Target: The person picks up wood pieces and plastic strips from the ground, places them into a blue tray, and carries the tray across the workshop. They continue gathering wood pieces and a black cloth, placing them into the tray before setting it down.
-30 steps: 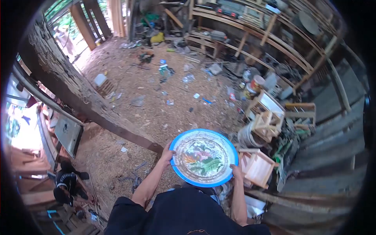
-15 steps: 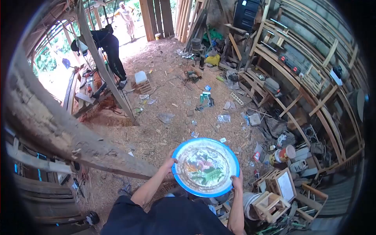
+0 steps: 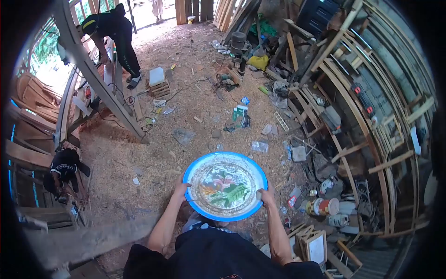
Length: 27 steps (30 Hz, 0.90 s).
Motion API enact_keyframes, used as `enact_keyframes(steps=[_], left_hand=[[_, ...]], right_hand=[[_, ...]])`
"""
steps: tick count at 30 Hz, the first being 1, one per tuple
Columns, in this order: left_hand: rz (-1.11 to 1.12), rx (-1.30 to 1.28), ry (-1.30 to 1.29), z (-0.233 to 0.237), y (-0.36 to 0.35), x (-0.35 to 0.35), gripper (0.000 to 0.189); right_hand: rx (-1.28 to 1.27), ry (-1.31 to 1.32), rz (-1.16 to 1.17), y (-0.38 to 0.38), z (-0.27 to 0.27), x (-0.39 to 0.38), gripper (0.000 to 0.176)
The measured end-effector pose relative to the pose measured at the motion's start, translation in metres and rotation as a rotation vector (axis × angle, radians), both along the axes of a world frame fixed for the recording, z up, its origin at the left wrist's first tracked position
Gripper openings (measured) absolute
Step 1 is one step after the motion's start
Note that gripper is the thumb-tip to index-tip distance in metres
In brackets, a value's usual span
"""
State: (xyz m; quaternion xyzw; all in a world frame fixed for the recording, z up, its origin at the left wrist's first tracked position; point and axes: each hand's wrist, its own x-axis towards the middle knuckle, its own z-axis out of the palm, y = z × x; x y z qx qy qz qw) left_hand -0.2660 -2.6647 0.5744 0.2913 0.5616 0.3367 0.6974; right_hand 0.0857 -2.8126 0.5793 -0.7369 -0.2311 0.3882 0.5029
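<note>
Between my two hands is a round basin (image 3: 225, 186) with a blue rim and a flower and leaf pattern on its whitish, dirt-marked inside. My left hand (image 3: 180, 188) grips the rim at its left side, the thumb over the edge. At the right side my right hand (image 3: 267, 195) clasps the rim, thumb on top. The basin is held in front of my body above the ground, and nothing large lies in it. The fingers under the rim are hidden.
Wood shavings and litter cover the floor (image 3: 153, 172). A slanted wooden post (image 3: 100, 74) stands at left. One person (image 3: 114, 35) bends over a bench; another person (image 3: 65, 172) crouches lower left. Wooden shelving (image 3: 353, 116), a stool (image 3: 316, 246) and containers (image 3: 323, 206) line the right.
My view has shifted forward and turned, and the basin sits slightly further left in it. The crouching person has come into view at left. Both hands keep hold of the rim.
</note>
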Motion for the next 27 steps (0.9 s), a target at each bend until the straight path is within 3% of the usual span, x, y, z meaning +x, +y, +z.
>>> enact_keyframes(steps=[2,5,8,12,14,20,24,27], left_hand=[[-0.009,-0.019,-0.045,-0.025,0.049,0.021,0.068],[-0.014,-0.01,-0.068,-0.026,0.119,0.059,0.068],[-0.035,0.015,-0.091,-0.001,0.184,0.085,0.066],[0.002,0.085,-0.103,0.038,0.264,0.113,0.067],[0.051,0.027,-0.083,0.058,0.294,0.117,0.068],[0.125,0.056,-0.078,0.057,0.373,0.115,0.069],[0.154,0.075,-0.057,0.034,0.431,0.105,0.069],[0.166,0.099,-0.044,0.029,0.48,0.105,0.069]], right_hand=[[0.022,0.029,0.005,0.047,0.004,0.02,0.065],[-0.017,0.041,0.004,0.113,0.017,0.055,0.062],[-0.091,-0.005,0.036,0.172,0.02,0.086,0.061],[0.008,0.087,-0.037,0.264,0.042,0.107,0.061],[0.079,0.084,0.042,0.304,0.042,0.115,0.062],[-0.002,-0.015,0.129,0.419,0.035,0.127,0.063],[-0.101,-0.01,0.166,0.497,0.068,0.115,0.064],[-0.02,-0.002,0.291,0.564,0.028,0.131,0.066]])
